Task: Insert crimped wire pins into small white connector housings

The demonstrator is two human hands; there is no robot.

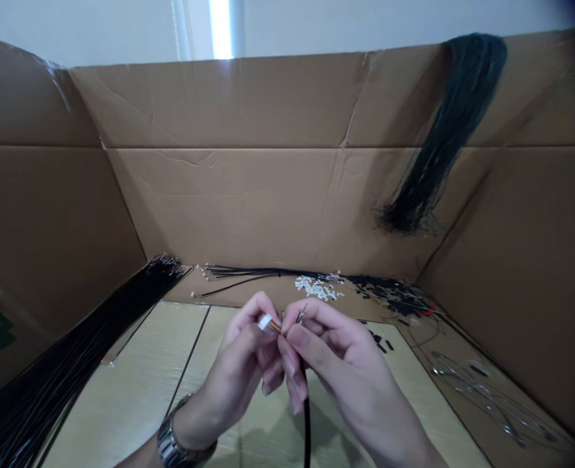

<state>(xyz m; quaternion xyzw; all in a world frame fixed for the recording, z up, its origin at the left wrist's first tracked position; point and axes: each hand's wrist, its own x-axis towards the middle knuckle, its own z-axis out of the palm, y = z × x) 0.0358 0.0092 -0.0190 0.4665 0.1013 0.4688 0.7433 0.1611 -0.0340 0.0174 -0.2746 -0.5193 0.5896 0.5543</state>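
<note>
Between the fingertips of my left hand [241,354] is a small white connector [265,322] with thin coloured wires [277,329] running from it toward the right. My right hand [333,351] pinches the wires close to the end of a black cable [307,422], which hangs down toward the front edge of the view. A few fine wire ends stick up above my right fingertips. Both hands are closed and nearly touch each other. The exact spot where wires and cable meet is hidden by the fingers.
Cardboard walls [229,201] surround the work surface. A thick bundle of black cables [87,338] lies left. At the back are several finished-looking cables [268,272], white connectors [316,288] and black pieces [389,292]. Dark thread-like strands [462,110] hang over the wall; eyeglasses [482,390] lie right.
</note>
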